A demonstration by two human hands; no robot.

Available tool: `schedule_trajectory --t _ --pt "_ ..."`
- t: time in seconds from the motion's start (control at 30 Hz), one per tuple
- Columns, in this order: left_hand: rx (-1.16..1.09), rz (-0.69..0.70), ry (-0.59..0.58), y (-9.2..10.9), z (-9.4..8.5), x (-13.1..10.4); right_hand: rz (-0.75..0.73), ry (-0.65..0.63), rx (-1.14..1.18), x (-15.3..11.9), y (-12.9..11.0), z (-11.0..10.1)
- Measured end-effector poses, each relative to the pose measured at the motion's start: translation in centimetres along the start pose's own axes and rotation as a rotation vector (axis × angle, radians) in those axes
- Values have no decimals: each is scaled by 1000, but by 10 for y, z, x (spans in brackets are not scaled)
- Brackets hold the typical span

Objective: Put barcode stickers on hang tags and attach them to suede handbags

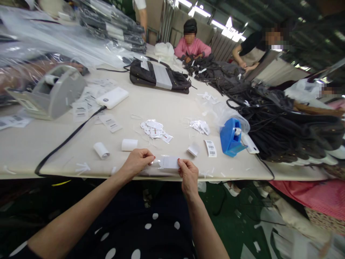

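Near the table's front edge, my right hand (189,172) pinches the right end of a small white label (170,162), which has a shiny, see-through left end. My left hand (138,162) is closed in a pinch just left of it, thumb and forefinger together; what it grips there, something thin and clear, is hard to make out. Curled white label strips (129,145) lie just beyond my left hand. Ahead of both hands is a pile of white hang tags (155,129) with thin loops. A smaller tag bundle (199,126) and a barcode label strip (210,148) lie to the right.
A blue tape dispenser (232,138) stands at right, beside heaped dark garments (291,122). At left are a grey dispenser (58,91), a white power bank (112,97) with a black cord, and loose labels. A folded dark garment (142,77) lies ahead. Other people work beyond.
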State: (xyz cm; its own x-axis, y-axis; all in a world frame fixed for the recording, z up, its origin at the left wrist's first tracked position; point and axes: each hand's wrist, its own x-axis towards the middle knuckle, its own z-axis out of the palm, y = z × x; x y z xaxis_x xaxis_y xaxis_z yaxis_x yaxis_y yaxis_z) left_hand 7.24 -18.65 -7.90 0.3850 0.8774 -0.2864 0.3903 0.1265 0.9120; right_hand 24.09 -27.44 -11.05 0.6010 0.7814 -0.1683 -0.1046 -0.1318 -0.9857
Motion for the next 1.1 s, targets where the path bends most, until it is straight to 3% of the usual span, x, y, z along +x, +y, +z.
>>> schedule_trajectory --t 0.2,0.4,0.5,0.6,0.73,0.83,1.0,1.1 --pt "470 131 87 -9 -6 5 -120 -6 -315 3 0 -1" --pt "877 201 173 -8 -4 -2 -143 -1 -418 6 0 -1" --pt "1002 367 262 -7 -1 -5 -139 -1 -439 7 -1 -2" --pt "1013 667 335 -10 4 -6 -141 -3 -451 9 0 -1" --pt "939 1032 133 -22 14 -5 -163 -15 -521 8 3 -1" --pt "894 1032 15 -31 21 -3 -251 7 -605 7 0 -4" --pt "808 982 14 -36 23 0 -586 293 -804 21 -12 -23" --pt "788 966 9 -35 22 0 -572 292 -835 36 -17 -36"
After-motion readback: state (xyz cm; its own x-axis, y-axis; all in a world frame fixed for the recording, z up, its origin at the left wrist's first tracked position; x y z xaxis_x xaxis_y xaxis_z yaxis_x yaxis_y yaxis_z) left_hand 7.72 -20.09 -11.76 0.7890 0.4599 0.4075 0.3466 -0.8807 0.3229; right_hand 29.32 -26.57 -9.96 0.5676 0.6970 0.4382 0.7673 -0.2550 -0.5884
